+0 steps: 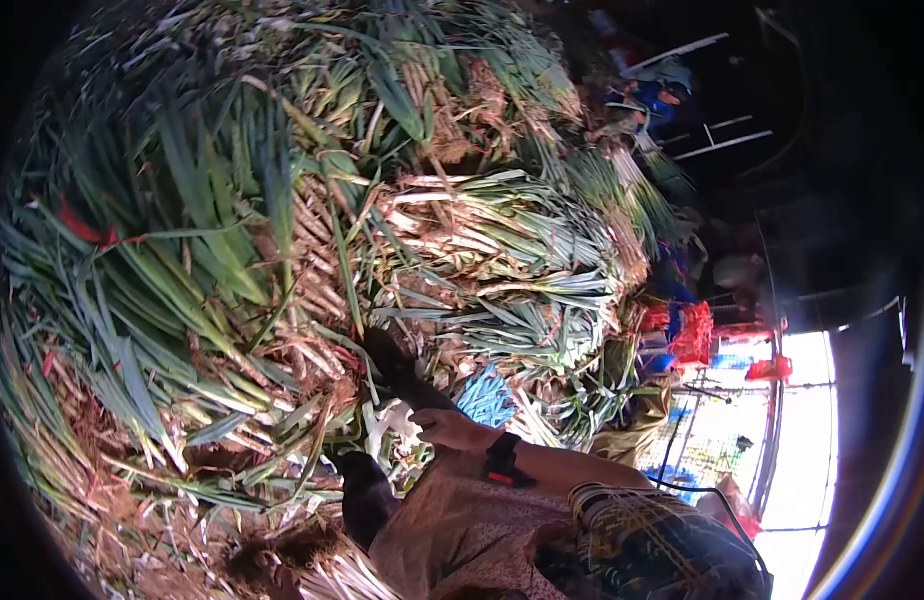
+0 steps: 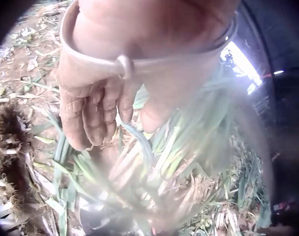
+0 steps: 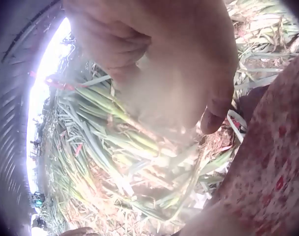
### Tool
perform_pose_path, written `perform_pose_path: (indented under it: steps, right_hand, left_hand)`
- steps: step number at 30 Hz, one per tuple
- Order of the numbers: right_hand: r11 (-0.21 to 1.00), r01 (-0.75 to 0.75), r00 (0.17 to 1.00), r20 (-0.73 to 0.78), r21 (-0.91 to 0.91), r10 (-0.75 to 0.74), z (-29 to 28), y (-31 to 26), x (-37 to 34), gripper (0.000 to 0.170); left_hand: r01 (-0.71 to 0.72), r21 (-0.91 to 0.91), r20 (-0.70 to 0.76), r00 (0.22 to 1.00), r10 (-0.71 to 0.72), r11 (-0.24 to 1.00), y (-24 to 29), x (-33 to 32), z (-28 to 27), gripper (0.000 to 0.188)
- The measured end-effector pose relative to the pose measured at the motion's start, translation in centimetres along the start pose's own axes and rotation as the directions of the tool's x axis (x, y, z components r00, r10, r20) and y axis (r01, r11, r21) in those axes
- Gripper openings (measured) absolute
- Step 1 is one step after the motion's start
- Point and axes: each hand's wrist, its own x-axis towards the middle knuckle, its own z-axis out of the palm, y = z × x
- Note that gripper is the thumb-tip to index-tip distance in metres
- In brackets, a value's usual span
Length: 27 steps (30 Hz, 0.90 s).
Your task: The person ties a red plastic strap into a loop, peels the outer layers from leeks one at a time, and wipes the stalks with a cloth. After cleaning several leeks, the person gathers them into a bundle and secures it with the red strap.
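Observation:
My left hand [image 2: 98, 105] hangs over the ground in the left wrist view, its fingers loosely bent and nothing showing between them. A pale bangle [image 2: 93, 62] circles that wrist. Large green onions [image 2: 171, 147] lie under the fingertips, partly blurred. In the head view my right hand [image 1: 454, 430] is close by my patterned trouser leg [image 1: 442, 505], with a dark band [image 1: 502, 462] on its wrist. The right wrist view shows this hand [image 3: 189, 49] relaxed beside the floral cloth [image 3: 267, 167], holding nothing visible. My left hand does not show in the head view.
Bundles of green onions [image 1: 182, 270] cover the ground ahead, with more stacked behind [image 1: 522, 230]. My dark shoes [image 1: 367, 497] stand among loose leaves. Cut roots [image 2: 7, 162] lie near my left hand. Another person [image 1: 652, 100] is farther off, and a bright opening [image 1: 797, 430] shows at the right.

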Motion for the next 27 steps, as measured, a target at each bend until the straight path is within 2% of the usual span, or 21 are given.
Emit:
perform_pose_path:
  steps: [3, 4, 6, 8, 9, 10, 12, 14, 16, 17, 18, 20, 22, 23, 24, 25, 26, 27]
  right_hand:
    - [1.000, -0.016, 0.999, -0.051, 0.027, 0.017, -4.6, 0.4, 0.5, 0.043]
    - [0.989, -0.004, 0.985, -0.167, 0.148, 0.029, -6.2, -0.2, -0.1, 0.043]
    - [0.983, -0.082, 0.953, -0.274, 0.166, 0.126, -10.4, 2.5, 1.2, 0.044]
    - [0.964, -0.209, 0.928, -0.277, 0.163, 0.248, -15.4, 3.0, 1.5, 0.048]
    - [0.968, -0.200, 0.927, -0.291, 0.154, 0.237, -17.9, 4.8, 2.2, 0.048]
    - [0.983, -0.180, 0.925, -0.335, 0.032, 0.180, -20.5, 6.4, 3.1, 0.048]
    - [0.962, -0.253, 0.899, -0.342, 0.105, 0.274, -25.4, 9.7, 5.6, 0.046]
    - [0.965, -0.248, 0.885, -0.426, -0.088, 0.189, -30.2, 13.9, 8.4, 0.046]
    - [0.995, -0.091, 0.880, -0.465, 0.035, 0.097, -34.5, 17.7, 10.0, 0.047]
    - [0.977, -0.201, 0.856, -0.472, 0.067, 0.209, -37.1, 15.7, 9.7, 0.045]
    - [0.970, -0.100, 0.870, -0.454, 0.223, 0.194, -39.5, 20.2, 10.9, 0.042]
    - [0.990, 0.128, 0.826, -0.547, -0.052, -0.135, -44.7, 29.6, 12.6, 0.038]
    - [0.895, 0.062, 0.871, -0.415, -0.441, -0.265, -50.8, 32.1, 13.6, 0.019]
    - [0.945, -0.101, 0.819, -0.566, -0.310, -0.098, -52.7, 37.6, 15.7, 0.017]
    - [0.839, -0.078, 0.818, -0.515, -0.538, -0.254, -55.3, 39.5, 16.2, 0.020]
    - [0.663, -0.081, 0.795, -0.449, -0.744, -0.408, -58.0, 41.4, 16.7, 0.033]
    - [0.454, -0.108, 0.751, -0.372, -0.884, -0.546, -60.7, 43.2, 17.2, 0.048]
    - [0.858, -0.244, 0.690, -0.702, -0.451, -0.173, -62.0, 40.6, 18.0, 0.052]
  left_hand:
    - [-0.008, -0.008, 0.023, 1.000, 0.008, 1.000, 2.9, 3.0, 3.2, 0.043]
    - [-0.008, -0.003, 0.032, 0.999, 0.008, 1.000, 3.7, 3.7, 4.2, 0.042]
    - [-0.006, -0.009, 0.044, 0.999, 0.007, 1.000, 5.3, 4.9, 6.8, 0.042]
    - [0.007, -0.010, 0.043, 0.999, -0.006, 1.000, 6.2, 5.9, 10.1, 0.041]
    - [0.019, -0.007, 0.044, 0.999, -0.019, 1.000, 6.7, 6.1, 11.9, 0.041]
    - [0.035, 0.004, 0.044, 0.998, -0.035, 0.999, 7.1, 6.3, 13.8, 0.041]
    - [0.069, 0.033, 0.049, 0.996, -0.071, 0.997, 8.0, 6.5, 18.8, 0.040]
    - [0.105, 0.055, 0.066, 0.992, -0.108, 0.993, 8.6, 6.5, 25.7, 0.040]
    - [0.123, 0.136, 0.149, 0.978, -0.143, 0.983, 10.2, 6.1, 34.2, 0.040]
    - [0.086, 0.197, 0.200, 0.972, -0.126, 0.977, 11.3, 5.3, 39.7, 0.037]
    - [0.042, 0.253, 0.252, 0.962, -0.107, 0.967, 12.4, 4.5, 45.1, 0.034]
    - [-0.267, 0.366, 0.470, 0.880, 0.070, 0.892, 8.8, 8.8, 52.9, 0.030]
    - [-0.372, 0.396, 0.580, 0.810, 0.086, 0.840, 14.0, 6.9, 64.7, 0.027]
    - [-0.201, 0.375, 0.581, 0.811, -0.061, 0.905, 13.4, 8.8, 68.8, 0.025]
    - [-0.443, 0.372, 0.643, 0.757, 0.117, 0.816, 15.4, 8.2, 74.2, 0.024]
    - [-0.767, 0.307, 0.759, 0.554, 0.341, 0.563, 14.6, 10.6, 78.1, 0.026]
    - [-0.782, 0.348, 0.773, 0.551, 0.315, 0.517, 14.0, 12.7, 81.4, 0.032]
    - [-0.796, 0.384, 0.785, 0.548, 0.288, 0.468, 14.3, 14.1, 85.3, 0.038]
